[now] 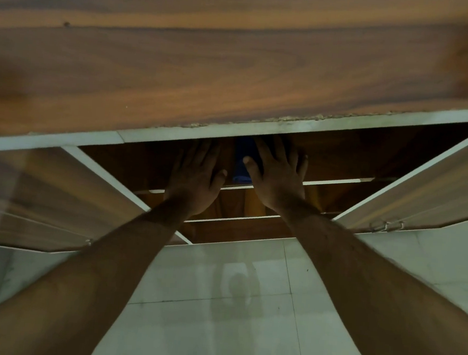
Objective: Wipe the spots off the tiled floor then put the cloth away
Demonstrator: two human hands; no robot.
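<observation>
The left cabinet door (pixel 42 189) stands open over the tiled floor (pixel 215 317). The left hand (pixel 196 179) reaches onto the upper shelf (pixel 340 181), fingers straight and spread — beside it lies the blue cloth (pixel 242 161), between both hands. The right hand (pixel 276 178) lies flat too, fingers splayed, thumb touching the cloth — the right door (pixel 423 194) is open.

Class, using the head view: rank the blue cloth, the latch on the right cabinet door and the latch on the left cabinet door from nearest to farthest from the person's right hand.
From the right hand:
1. Blue cloth: on the shelf, right beside the thumb, between both hands.
2. Right door latch: lower right, on the open door's edge.
3. Left door latch: lower left, beyond the left forearm.
</observation>
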